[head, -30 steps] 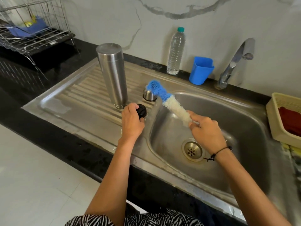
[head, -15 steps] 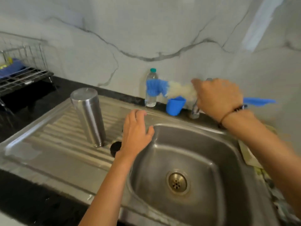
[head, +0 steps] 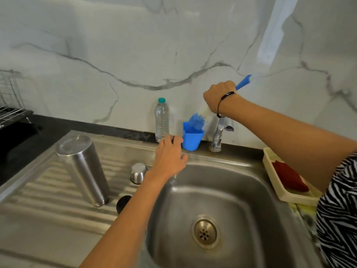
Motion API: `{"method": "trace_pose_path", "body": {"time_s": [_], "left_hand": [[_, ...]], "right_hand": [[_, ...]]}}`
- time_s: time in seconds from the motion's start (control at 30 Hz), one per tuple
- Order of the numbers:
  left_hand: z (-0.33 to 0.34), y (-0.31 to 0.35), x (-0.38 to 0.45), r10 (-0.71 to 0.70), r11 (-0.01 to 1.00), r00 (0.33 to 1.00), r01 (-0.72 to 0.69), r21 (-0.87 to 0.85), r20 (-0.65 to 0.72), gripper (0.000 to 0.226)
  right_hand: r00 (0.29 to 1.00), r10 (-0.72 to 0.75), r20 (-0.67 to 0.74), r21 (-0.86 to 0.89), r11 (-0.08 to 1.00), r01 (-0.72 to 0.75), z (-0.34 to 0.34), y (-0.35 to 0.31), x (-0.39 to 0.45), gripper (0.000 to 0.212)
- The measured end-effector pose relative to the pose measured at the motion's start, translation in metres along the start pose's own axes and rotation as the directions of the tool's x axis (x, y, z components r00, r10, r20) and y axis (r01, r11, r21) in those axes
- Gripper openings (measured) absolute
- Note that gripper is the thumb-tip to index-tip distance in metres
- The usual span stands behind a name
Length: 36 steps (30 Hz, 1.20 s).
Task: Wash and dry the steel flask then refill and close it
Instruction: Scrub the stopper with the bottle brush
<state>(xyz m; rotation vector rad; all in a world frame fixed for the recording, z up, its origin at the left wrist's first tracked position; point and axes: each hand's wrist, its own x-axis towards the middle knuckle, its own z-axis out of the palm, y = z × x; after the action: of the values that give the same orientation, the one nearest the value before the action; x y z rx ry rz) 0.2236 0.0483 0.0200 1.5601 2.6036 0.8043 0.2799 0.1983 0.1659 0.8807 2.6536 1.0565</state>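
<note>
Flask point(head: 83, 169) stands inverted on drainboard point(head: 48, 190), beside basin edge.

The steel flask point(head: 83, 169) stands upside down on the ribbed drainboard point(head: 48, 190), its steel cup point(head: 138, 173) and black cap point(head: 122, 203) beside it.

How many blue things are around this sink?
2: a blue cup on the counter by the tap, and the blue-tipped bottle brush the right hand lowers into it. Others may be hidden.

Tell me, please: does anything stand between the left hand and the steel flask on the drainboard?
Only the small steel cap stands roughly between the left hand and the upside-down steel flask. The black lid sits nearer the flask's base.
</note>
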Motion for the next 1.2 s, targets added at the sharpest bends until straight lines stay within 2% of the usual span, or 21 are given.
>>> {"method": "trace_pose_path", "body": {"time_s": [0.37,0.53,0.73,0.83,0.97,1.03,1.1,1.2], "left_hand": [[0.021,-0.01,0.019,-0.027,1.0,0.992,0.027,0.004,0.122,0.048],[0.026,-0.016,0.028,-0.029,0.999,0.988,0.032,-0.012,0.15,0.047],[0.031,-0.021,0.036,-0.01,0.999,0.987,0.003,0.041,0.163,0.05],[0.031,-0.02,0.035,0.003,0.997,0.984,-0.017,0.075,0.181,0.051],[0.024,-0.016,0.026,0.008,0.991,0.982,-0.034,0.131,0.191,0.051],[0.016,-0.016,0.023,0.013,0.982,0.982,-0.048,0.185,0.186,0.049],[-0.001,-0.022,0.014,-0.014,0.958,0.985,-0.036,0.286,0.174,0.047],[-0.03,-0.037,-0.004,-0.065,0.87,0.982,-0.031,0.492,0.177,0.043]], "right_hand": [[0.991,-0.012,0.136,0.099,0.995,-0.002,0.044,-0.028,0.05,0.019],[0.996,-0.034,0.084,0.101,0.995,0.025,0.061,-0.025,0.069,0.016],[0.994,-0.041,0.103,0.057,0.998,0.036,0.064,-0.017,0.074,0.012],[0.998,-0.062,0.005,0.013,0.998,0.062,0.063,-0.016,0.069,0.014],[0.973,-0.118,-0.2,0.079,0.988,0.136,0.059,-0.02,0.055,0.024],[0.959,-0.148,-0.241,0.09,0.981,0.174,0.058,-0.025,0.046,0.024],[0.941,-0.197,-0.276,0.098,0.968,0.231,0.052,-0.038,0.032,0.022],[0.913,-0.251,-0.321,0.135,0.942,0.307,0.043,-0.064,0.012,0.022]]}}
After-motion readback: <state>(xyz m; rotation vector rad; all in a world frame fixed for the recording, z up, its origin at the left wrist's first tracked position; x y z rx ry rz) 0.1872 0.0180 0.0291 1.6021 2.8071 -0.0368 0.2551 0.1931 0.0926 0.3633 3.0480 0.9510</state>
